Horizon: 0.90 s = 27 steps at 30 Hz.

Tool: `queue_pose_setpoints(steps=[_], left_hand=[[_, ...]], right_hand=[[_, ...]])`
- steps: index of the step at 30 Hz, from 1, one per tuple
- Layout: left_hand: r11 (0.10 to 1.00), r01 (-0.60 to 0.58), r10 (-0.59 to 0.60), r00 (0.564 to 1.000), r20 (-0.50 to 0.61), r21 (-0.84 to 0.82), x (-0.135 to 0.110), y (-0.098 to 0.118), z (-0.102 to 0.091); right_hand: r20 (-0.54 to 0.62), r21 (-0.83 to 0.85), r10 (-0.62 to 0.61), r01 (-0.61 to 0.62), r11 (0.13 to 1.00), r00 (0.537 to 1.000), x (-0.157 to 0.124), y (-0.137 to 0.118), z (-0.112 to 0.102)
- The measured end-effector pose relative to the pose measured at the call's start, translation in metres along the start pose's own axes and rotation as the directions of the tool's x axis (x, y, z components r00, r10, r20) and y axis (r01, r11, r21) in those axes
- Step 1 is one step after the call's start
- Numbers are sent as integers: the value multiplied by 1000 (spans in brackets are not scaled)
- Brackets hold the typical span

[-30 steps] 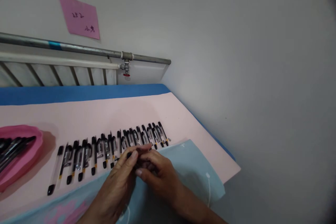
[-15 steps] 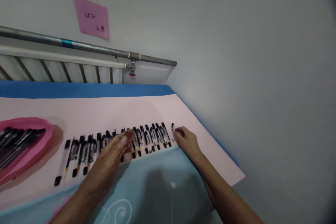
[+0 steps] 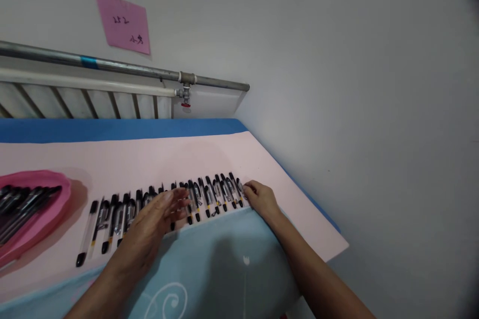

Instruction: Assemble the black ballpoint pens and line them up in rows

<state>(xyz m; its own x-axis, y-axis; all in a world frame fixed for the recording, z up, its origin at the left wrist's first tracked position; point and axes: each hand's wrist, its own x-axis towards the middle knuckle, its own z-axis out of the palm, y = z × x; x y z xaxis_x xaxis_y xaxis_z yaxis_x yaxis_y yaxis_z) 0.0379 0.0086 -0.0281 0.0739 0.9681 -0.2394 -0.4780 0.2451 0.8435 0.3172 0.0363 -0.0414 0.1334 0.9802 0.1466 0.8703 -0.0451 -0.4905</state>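
Many clear, black-ended pens [image 3: 194, 200] are lying in a row on the pink tabletop [image 3: 164, 159] in my head view. My right hand [image 3: 264, 200] is resting at the row's right end, fingertips bunched beside a small cap [image 3: 239, 185]; whether they're pinching it, I cannot tell. My left hand [image 3: 159, 212] is hovering over the row, fingers loosely spread.

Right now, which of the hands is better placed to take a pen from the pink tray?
Left, I'd say: the left hand is nearer the pink tray and looks empty, while the right hand is at the pen row's right end.
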Motion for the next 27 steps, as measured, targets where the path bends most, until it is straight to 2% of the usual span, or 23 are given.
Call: queue_pose_setpoints(steps=[2,5,7,8,9,10,11,12,13,14,15,16,17,19,21,23,25,27], left_hand=[[1000,-20,20,999,-25,-2,4,3,-3],[991,-126,130,987,-99,43,9,20,-13],[968,-232,246,954,-172,98,11,40,-26],[945,-296,321,920,-226,137,12,51,-36],[912,-363,405,867,-289,189,12,64,-49],[869,-421,493,790,-365,261,11,76,-63],[821,-450,570,690,-447,352,9,88,-80],[785,-422,617,590,-521,453,6,99,-97],[763,-339,643,485,-593,550,2,109,-114],[748,-207,651,412,-637,631,-2,116,-130],[715,-50,664,360,-655,697,-6,121,-143],[655,110,678,349,-647,747,-8,124,-153],[583,240,685,368,-628,776,-9,125,-160],[467,356,680,441,-586,810,-7,122,-165],[406,364,659,519,-545,838,-1,116,-163],[342,377,626,592,-508,861,5,111,-159],[304,389,586,644,-493,870,9,108,-158],[304,372,547,686,-480,877,10,106,-160]], right_hand=[[0,-47,-29,29,998,1000,-1,-1,0],[0,-57,-47,47,997,999,0,-1,0],[3,-31,-57,57,998,998,0,-4,-2],[3,-7,-65,65,998,998,-1,-6,-4],[-13,4,-46,46,999,999,-2,-8,-6],[-33,18,-26,26,999,999,-3,-10,-9],[-61,42,-19,21,999,998,-3,-11,-11],[-91,70,8,-1,998,996,-4,-13,-13],[-114,100,46,-35,994,992,-4,-15,-15],[-139,135,81,-63,989,987,-5,-18,-16],[-164,173,107,-78,982,981,-6,-23,-18],[-166,206,117,-81,975,979,-8,-30,-19],[-154,236,110,-72,969,982,-10,-38,-20],[-130,279,39,-1,960,991,-15,-61,-21],[-120,305,-101,134,943,988,-18,-87,-20],[-114,336,-250,275,901,961,-18,-112,-18],[-83,363,-367,371,855,927,-16,-133,-14],[-51,392,-442,425,816,896,-14,-148,-9]])
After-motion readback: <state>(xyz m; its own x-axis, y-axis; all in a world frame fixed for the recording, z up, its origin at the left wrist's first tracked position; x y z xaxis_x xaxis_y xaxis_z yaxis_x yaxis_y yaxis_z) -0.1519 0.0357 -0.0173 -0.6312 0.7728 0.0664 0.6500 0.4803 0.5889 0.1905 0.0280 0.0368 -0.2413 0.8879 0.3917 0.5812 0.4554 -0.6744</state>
